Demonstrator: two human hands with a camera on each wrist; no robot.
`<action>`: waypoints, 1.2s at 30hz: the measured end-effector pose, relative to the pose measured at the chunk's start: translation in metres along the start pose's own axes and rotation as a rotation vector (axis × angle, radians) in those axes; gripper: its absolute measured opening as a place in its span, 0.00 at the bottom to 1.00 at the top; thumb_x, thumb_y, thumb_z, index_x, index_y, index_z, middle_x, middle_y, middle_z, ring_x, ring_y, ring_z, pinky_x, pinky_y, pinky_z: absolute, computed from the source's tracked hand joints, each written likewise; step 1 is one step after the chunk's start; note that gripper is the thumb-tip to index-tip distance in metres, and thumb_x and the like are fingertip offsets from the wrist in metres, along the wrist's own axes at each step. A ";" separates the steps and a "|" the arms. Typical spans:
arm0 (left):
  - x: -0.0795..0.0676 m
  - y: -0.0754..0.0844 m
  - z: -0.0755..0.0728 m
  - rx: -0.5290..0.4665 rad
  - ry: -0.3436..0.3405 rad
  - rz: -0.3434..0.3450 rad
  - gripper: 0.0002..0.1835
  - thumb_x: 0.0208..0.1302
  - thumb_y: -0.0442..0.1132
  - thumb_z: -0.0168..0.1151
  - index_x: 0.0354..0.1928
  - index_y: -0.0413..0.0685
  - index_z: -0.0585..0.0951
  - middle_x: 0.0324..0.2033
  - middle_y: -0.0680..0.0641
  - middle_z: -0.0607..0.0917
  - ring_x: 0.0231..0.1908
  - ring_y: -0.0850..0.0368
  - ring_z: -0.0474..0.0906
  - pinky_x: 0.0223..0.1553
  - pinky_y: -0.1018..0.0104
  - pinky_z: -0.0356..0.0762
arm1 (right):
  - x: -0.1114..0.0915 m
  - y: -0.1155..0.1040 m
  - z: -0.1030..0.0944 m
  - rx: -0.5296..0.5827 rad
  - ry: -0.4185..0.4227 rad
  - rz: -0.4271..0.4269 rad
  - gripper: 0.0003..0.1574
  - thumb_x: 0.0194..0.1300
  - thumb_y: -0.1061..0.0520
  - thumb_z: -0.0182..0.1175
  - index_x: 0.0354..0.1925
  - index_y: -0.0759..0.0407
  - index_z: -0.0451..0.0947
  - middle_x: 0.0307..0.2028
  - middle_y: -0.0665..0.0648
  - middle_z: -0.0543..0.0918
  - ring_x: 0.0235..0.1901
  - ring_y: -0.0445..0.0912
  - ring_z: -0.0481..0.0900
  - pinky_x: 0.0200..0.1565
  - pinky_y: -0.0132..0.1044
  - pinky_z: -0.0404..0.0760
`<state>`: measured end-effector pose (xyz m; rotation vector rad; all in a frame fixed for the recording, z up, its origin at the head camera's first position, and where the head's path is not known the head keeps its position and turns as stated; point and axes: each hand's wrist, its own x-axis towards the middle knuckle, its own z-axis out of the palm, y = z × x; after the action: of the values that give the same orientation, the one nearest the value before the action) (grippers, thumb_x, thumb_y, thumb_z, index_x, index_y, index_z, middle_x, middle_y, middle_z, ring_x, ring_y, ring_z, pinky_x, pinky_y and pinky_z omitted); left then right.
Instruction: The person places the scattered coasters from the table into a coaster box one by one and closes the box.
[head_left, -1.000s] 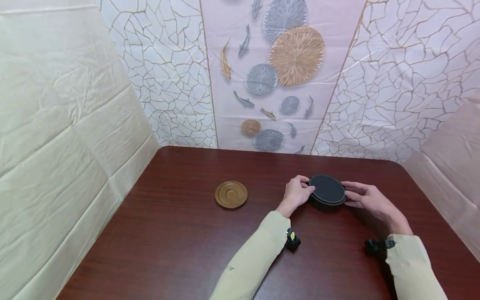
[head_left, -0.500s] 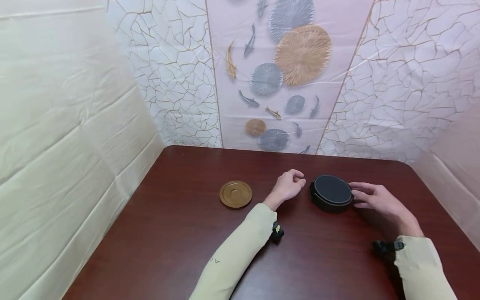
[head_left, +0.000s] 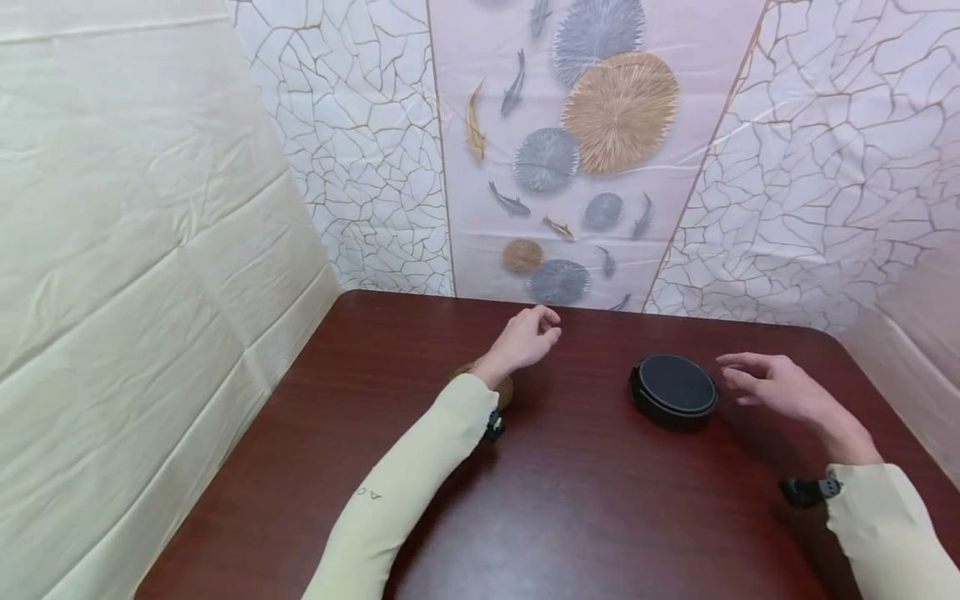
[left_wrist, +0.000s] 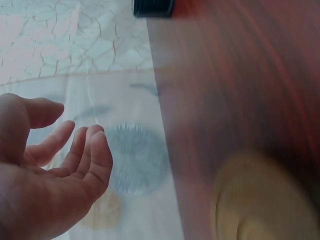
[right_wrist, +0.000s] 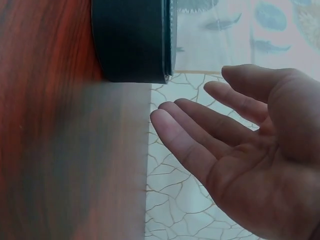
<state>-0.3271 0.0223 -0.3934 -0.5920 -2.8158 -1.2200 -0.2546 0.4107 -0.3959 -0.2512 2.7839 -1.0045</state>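
Note:
A black round box with a flat top [head_left: 677,383] stands on the right part of the table. Just to its right, my right hand [head_left: 783,390] hovers with fingers loosely bent, apart from it. In the right wrist view the box's dark side wall [right_wrist: 131,42] lies beyond the fingertips and the palm holds nothing. My left hand [head_left: 522,337] is above the table, well left of the box, its fingers relaxed around nothing. Below the left wrist lies a brown round saucer with ringed grooves [left_wrist: 260,200], mostly covered by the sleeve in the head view.
The dark red-brown wooden table [head_left: 585,492] carries these things. Behind it hangs a patterned cloth [head_left: 555,217] with fish and round motifs, and a pale cloth [head_left: 150,250] closes off the left side. Each wrist wears a small black camera [head_left: 806,492].
My left hand has let go of the black box and moved left, over the saucer's area. My right hand has come off the box and drawn slightly right. The box stays on the table.

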 end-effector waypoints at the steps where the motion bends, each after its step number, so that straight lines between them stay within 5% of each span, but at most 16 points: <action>1: -0.001 -0.003 -0.005 0.005 -0.001 0.002 0.14 0.71 0.44 0.56 0.53 0.49 0.79 0.40 0.51 0.82 0.43 0.58 0.77 0.47 0.65 0.75 | 0.001 -0.002 -0.001 -0.012 -0.008 -0.001 0.35 0.75 0.46 0.51 0.67 0.70 0.64 0.59 0.80 0.72 0.46 0.57 0.86 0.42 0.44 0.86; 20: -0.046 -0.062 -0.060 0.199 -0.103 -0.044 0.17 0.71 0.43 0.58 0.57 0.44 0.75 0.50 0.43 0.78 0.49 0.50 0.74 0.52 0.56 0.74 | 0.004 0.014 0.020 0.128 -0.091 -0.010 0.33 0.72 0.62 0.54 0.68 0.78 0.58 0.59 0.82 0.71 0.40 0.44 0.86 0.41 0.43 0.86; 28: -0.067 -0.085 -0.063 0.287 -0.236 -0.036 0.31 0.66 0.55 0.62 0.65 0.50 0.68 0.58 0.41 0.68 0.61 0.46 0.64 0.60 0.51 0.69 | 0.005 0.012 0.024 0.166 -0.092 -0.022 0.34 0.73 0.63 0.53 0.69 0.78 0.56 0.60 0.83 0.69 0.41 0.42 0.86 0.43 0.42 0.86; 36: -0.080 -0.096 -0.061 0.324 -0.265 0.005 0.38 0.59 0.61 0.66 0.67 0.52 0.67 0.60 0.41 0.69 0.62 0.45 0.63 0.63 0.51 0.67 | 0.003 0.009 0.027 0.181 -0.084 0.004 0.35 0.73 0.63 0.52 0.70 0.77 0.54 0.61 0.83 0.68 0.42 0.43 0.86 0.44 0.42 0.85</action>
<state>-0.2944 -0.1069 -0.4312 -0.7870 -3.1271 -0.7020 -0.2529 0.3998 -0.4224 -0.2569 2.5980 -1.2063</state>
